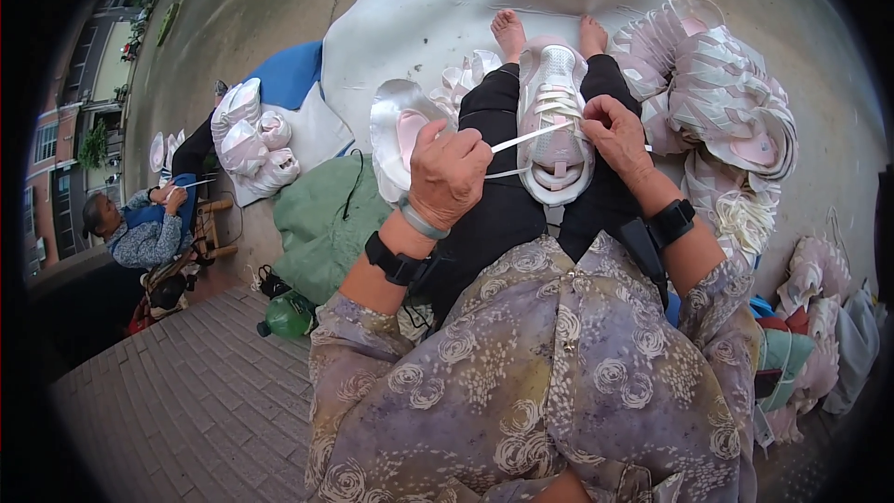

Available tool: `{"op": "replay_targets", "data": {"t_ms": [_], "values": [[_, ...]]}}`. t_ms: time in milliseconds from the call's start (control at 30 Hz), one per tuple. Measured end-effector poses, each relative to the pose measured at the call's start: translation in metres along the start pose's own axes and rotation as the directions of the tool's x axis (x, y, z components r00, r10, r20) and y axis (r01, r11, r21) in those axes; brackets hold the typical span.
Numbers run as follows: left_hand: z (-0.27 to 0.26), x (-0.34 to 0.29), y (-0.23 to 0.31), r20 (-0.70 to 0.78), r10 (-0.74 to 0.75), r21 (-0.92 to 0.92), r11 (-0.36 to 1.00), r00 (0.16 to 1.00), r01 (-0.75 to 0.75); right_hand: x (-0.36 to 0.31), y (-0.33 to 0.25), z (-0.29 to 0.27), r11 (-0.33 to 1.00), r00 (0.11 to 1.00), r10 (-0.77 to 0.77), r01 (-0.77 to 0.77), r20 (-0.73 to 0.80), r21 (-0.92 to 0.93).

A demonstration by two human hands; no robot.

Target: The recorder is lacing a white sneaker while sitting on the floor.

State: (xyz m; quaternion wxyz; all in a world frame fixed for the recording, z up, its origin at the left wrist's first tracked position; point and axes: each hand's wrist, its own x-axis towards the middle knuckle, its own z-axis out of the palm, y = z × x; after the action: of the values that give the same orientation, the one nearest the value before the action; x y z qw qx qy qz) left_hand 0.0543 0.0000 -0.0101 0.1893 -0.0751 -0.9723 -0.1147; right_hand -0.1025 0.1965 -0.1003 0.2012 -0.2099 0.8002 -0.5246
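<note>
Purple-grey floral blouse [554,354] cloth spreads nearest; beyond it, a white-and-pink sneaker upper [561,147] rests on my black trousers [484,224], toe pointing away. My left fingers [465,142] clamp a white shoelace [529,137], drawn taut; my right fingers [602,112] bunch at its right edge, though I cannot tell whether they grip anything. Stacked uppers [722,84] sit to my right.
</note>
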Motion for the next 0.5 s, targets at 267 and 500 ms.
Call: {"op": "replay_targets", "data": {"t_ms": [267,500], "values": [[-0.019,0.012,0.015,-0.129,0.19,0.164,0.972,0.973,-0.168,-0.001,-0.023,-0.004,0.974,0.99,-0.14,0.141,-0.019,0.179],[-0.036,0.046,0.025,-0.166,0.319,0.161,0.942,0.933,-0.293,0.001,-0.087,0.002,0.938,0.849,-0.333,0.255,0.41,0.233]]}}
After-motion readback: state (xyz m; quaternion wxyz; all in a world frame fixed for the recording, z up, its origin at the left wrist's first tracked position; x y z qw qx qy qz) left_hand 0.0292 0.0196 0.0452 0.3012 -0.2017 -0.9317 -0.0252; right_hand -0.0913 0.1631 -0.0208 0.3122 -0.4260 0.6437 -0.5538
